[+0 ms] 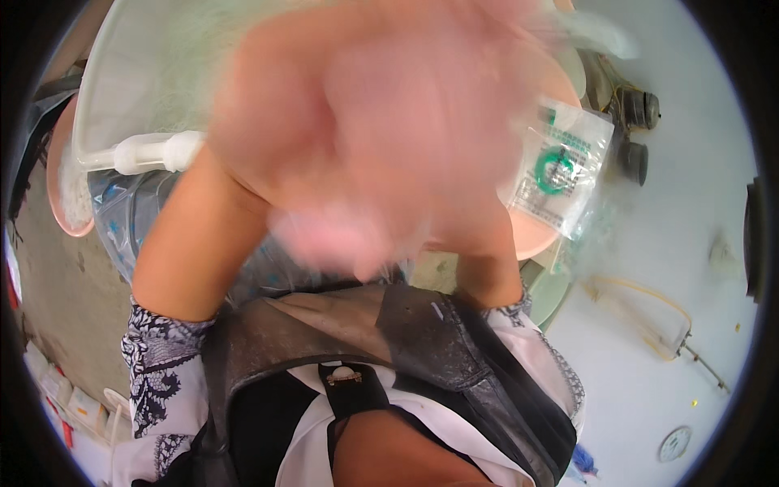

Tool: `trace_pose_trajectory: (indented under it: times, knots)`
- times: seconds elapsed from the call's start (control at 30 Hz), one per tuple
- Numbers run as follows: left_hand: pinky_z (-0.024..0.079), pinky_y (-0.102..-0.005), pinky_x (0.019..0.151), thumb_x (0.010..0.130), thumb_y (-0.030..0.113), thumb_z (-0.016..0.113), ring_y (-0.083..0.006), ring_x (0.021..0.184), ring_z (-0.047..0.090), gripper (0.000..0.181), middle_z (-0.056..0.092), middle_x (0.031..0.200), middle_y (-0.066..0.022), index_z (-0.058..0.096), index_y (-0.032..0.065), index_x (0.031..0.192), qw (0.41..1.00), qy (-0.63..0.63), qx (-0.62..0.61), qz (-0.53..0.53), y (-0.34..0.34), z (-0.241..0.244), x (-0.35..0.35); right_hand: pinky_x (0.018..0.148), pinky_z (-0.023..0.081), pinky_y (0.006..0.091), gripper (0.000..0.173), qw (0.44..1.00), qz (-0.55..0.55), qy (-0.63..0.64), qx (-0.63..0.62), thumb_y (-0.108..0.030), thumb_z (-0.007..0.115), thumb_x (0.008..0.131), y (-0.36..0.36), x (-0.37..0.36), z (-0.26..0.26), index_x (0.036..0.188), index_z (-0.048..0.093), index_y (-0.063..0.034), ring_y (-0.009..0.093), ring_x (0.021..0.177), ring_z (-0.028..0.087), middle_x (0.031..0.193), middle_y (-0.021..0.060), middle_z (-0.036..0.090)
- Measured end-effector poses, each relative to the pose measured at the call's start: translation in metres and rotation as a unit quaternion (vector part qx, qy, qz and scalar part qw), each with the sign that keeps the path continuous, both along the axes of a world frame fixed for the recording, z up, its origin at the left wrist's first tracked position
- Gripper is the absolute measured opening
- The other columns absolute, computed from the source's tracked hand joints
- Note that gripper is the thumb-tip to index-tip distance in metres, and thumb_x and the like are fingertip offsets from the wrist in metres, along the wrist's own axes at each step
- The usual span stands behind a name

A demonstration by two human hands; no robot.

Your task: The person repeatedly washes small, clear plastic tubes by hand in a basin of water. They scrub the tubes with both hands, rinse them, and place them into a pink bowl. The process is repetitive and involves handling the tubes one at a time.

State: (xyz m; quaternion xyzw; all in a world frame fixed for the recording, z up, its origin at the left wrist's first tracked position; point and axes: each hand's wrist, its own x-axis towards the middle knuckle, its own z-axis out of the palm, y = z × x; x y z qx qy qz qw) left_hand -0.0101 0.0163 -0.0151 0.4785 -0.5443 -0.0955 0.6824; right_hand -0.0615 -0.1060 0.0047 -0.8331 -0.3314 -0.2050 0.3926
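My left hand (280, 115) and my right hand (426, 115) are raised close to the camera, blurred and overlapping; whether anything lies between their fingers cannot be told. Behind them stands a large pale tub with a white rim (82, 109), holding a tangle of fine pale strands (182, 79). White plastic sleeves (143, 153) sit around a bar on its near edge. Right of my hands, a clear plastic bag (566, 167) with a green ring and printing lies over a pink basin (535, 234).
Another pink basin (55, 176) with white material stands at the far left. Clear patterned plastic sheeting (131, 213) hangs below the tub. A green container (551, 292) is at the right, near a pale wall with a round dial (674, 444). Dark round objects (639, 109) are at the upper right.
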Motion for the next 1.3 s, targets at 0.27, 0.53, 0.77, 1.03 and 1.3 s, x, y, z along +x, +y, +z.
trace_pose_trajectory:
  times: [0.27, 0.53, 0.77, 1.03, 1.3]
  knots:
    - [0.043, -0.0315, 0.067, 0.091, 0.029, 0.046, -0.023, 0.071, 0.052, 0.027, 0.052, 0.079, -0.0104, 0.049, 0.0025, 0.097, 0.86, 0.284, -0.024, 0.424, 0.029, 0.024, 0.011, 0.098, 0.037, 0.0389, 0.026, 0.893, -0.051, 0.104, 0.435, -0.019, 0.05, 0.092, 0.024, 0.013, 0.005, 0.105, 0.061, 0.0008, 0.029, 0.11, 0.053, 0.116, 0.019, 0.057]
    - [0.046, -0.0412, 0.072, 0.084, 0.023, 0.052, -0.0343, 0.087, 0.056, 0.023, 0.058, 0.091, -0.0167, 0.057, 0.0011, 0.092, 0.905, 0.044, 0.141, 0.4, 0.004, 0.001, -0.026, 0.088, 0.045, 0.0337, 0.011, 0.947, -0.276, 0.07, 0.149, 0.002, 0.059, 0.079, 0.022, 0.009, 0.017, 0.088, 0.065, 0.0047, 0.02, 0.093, 0.062, 0.098, 0.0141, 0.066]
    - [0.047, -0.0389, 0.064, 0.084, 0.022, 0.05, -0.0314, 0.075, 0.058, 0.025, 0.059, 0.083, -0.0189, 0.057, -0.0016, 0.09, 0.869, 0.437, 0.214, -0.094, 0.028, 0.055, -0.012, 0.063, 0.05, 0.0264, 0.02, 0.768, -0.141, 0.225, 0.583, -0.011, 0.055, 0.088, 0.02, 0.013, 0.019, 0.092, 0.062, 0.0065, 0.019, 0.074, 0.061, 0.099, 0.0215, 0.063]
    - [0.047, -0.0365, 0.062, 0.082, 0.019, 0.054, -0.0293, 0.075, 0.059, 0.022, 0.059, 0.087, -0.0179, 0.059, -0.0006, 0.09, 0.952, 0.074, 0.256, 0.151, 0.051, 0.054, -0.001, 0.069, 0.048, 0.027, 0.013, 0.987, -0.144, 0.038, -0.056, -0.006, 0.068, 0.073, 0.005, 0.005, 0.048, 0.077, 0.063, 0.0054, 0.019, 0.081, 0.062, 0.099, 0.0168, 0.065]
    - [0.047, -0.034, 0.059, 0.079, 0.017, 0.059, -0.0272, 0.075, 0.059, 0.02, 0.058, 0.091, -0.0168, 0.06, 0.0004, 0.09, 0.991, 0.086, 0.025, 0.101, 0.05, 0.05, 0.027, 0.072, 0.048, 0.0324, 0.016, 0.944, -0.115, 0.094, 0.294, 0.004, 0.05, 0.077, 0.023, -0.004, 0.045, 0.086, 0.062, 0.0041, 0.026, 0.085, 0.06, 0.097, 0.0213, 0.062]
